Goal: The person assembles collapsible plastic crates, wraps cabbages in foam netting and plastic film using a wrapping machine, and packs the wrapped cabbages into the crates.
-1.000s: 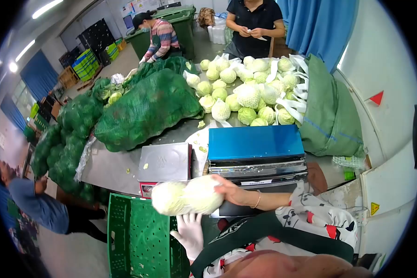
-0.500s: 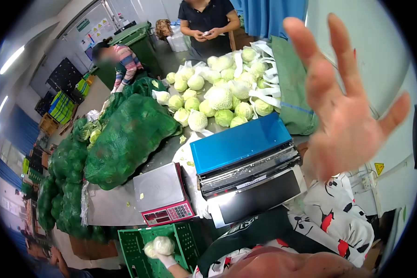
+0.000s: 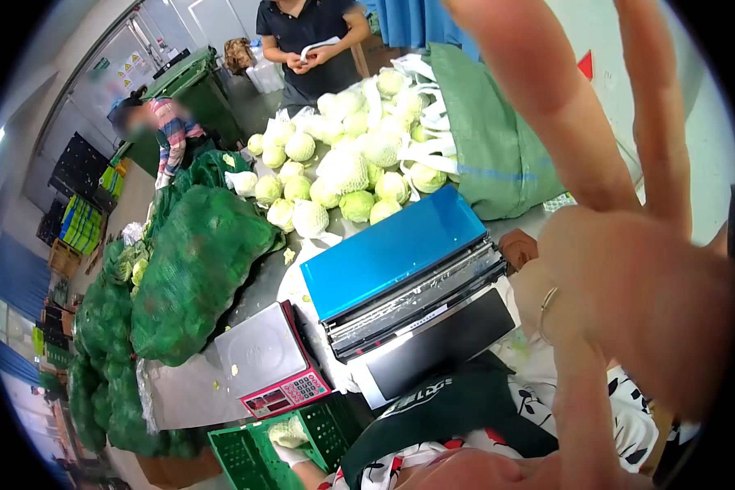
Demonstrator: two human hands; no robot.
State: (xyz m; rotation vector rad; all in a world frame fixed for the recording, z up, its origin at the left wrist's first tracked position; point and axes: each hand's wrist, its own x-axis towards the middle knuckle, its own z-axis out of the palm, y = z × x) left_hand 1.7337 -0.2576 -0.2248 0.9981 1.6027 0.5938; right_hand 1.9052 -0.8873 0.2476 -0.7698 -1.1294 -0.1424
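Observation:
My left hand (image 3: 289, 455), in a white glove, is closed around a pale cabbage (image 3: 287, 433) over the green plastic crate (image 3: 235, 457). My right hand (image 3: 629, 278) is bare and very close to the lens on the right side, partly blurred. Its fingers are stretched and apart, one wearing a ring, and nothing shows in them. Between my hands on the table stand a digital scale (image 3: 261, 351) with a red keypad front and a blue-topped machine (image 3: 392, 249) with a dark flat plate.
Many cabbages (image 3: 355, 204), some in white net sleeves, are heaped beyond the machine beside a green sack (image 3: 490, 139). Green mesh bags (image 3: 204, 269) bulge at left. A person in dark clothing (image 3: 310, 41) stands across the table; another in striped sleeves (image 3: 171, 135) bends over the bags.
My right hand has come closer to the lens and now fills more of the right side. The whole view has shifted and tilted. My left hand stays at the crate with the cabbage.

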